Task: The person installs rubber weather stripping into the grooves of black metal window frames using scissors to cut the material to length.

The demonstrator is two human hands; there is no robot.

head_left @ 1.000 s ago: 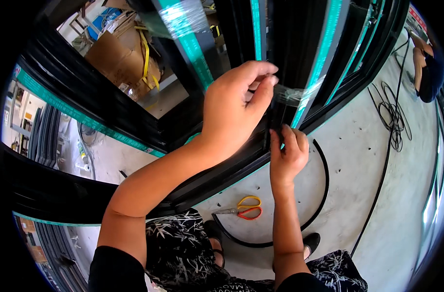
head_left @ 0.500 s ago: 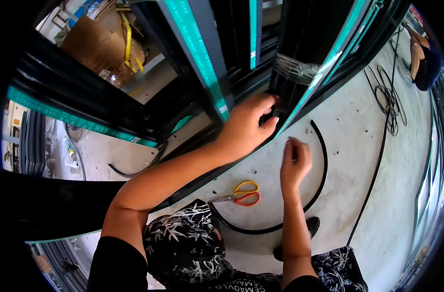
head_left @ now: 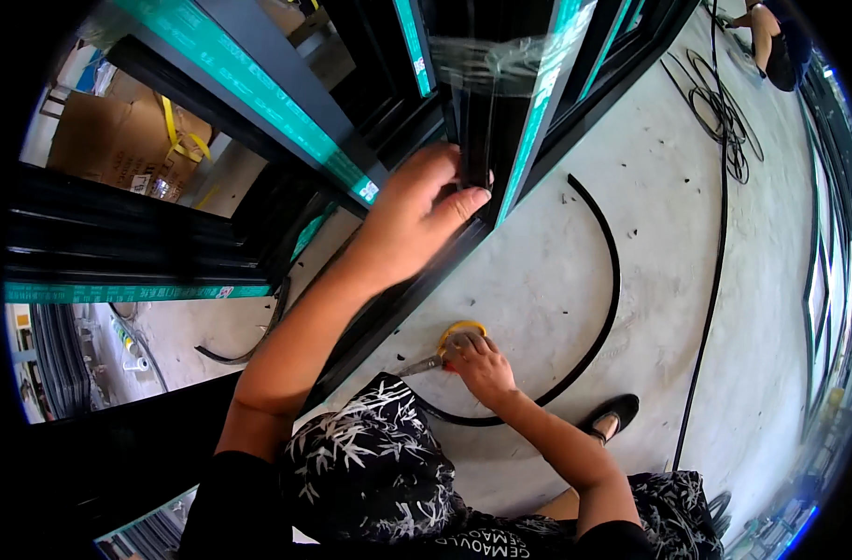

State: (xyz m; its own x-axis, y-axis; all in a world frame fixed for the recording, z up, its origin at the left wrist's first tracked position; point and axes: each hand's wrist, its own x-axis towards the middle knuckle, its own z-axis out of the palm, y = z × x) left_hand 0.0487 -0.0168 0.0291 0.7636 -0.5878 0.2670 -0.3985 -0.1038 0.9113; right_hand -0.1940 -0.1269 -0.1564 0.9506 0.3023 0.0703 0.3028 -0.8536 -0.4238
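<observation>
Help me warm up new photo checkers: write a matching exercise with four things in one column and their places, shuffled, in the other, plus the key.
Things
1. left hand
2. right hand
3. brown cardboard
4. coiled black cable

Places
A. over the handles of the scissors
B. on the floor, upper right
C. at the dark post, below its clear wrap
D. upper left of the picture

Pairs: 1-C, 2-A, 3-D, 4-B

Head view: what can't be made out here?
All in the head view:
Scissors: handles mostly covered by the right hand; grip unclear.
Left hand: its back hides some fingers; grip on the post unclear.
Other person: cut off by the top edge.
Floor specks: too small to identify.
</observation>
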